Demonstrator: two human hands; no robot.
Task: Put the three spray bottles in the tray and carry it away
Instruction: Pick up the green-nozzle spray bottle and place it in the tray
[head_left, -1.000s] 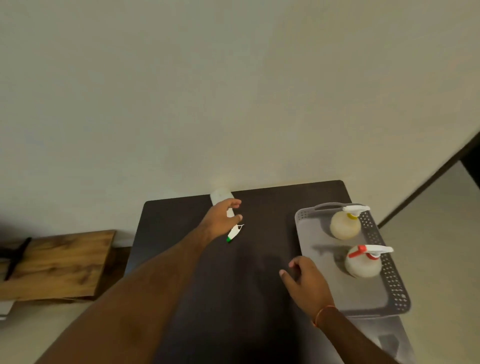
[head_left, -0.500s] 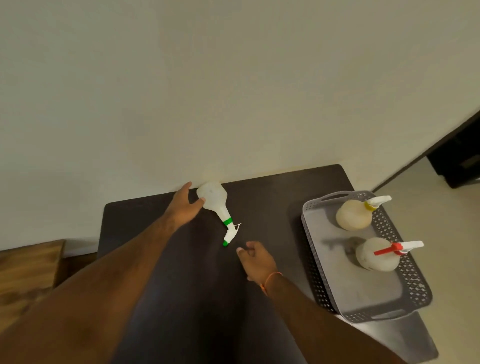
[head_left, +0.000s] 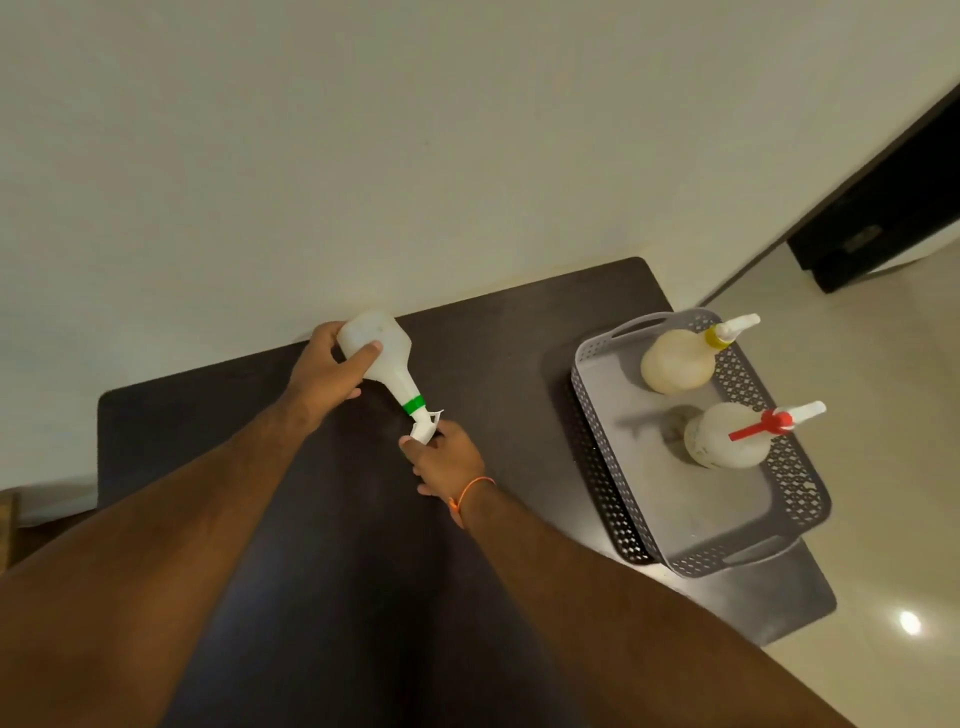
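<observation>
A white spray bottle with a green collar (head_left: 390, 365) lies tilted near the back of the dark table (head_left: 498, 374). My left hand (head_left: 327, 371) grips its wide body. My right hand (head_left: 448, 457) holds its white trigger head. A grey perforated tray (head_left: 727, 525) sits at the table's right end. Inside it stand a bottle with a yellow collar (head_left: 680, 358) at the far end and a bottle with a red trigger (head_left: 727, 434) nearer the middle.
A pale wall rises right behind the table. Shiny light floor (head_left: 893, 467) lies to the right, with a dark piece of furniture (head_left: 883, 228) at the far right. The tray's near corner overhangs the table's front edge.
My left hand has closed round the green-collared bottle's body. My right hand has moved up from the table and taken the bottle's trigger head.
</observation>
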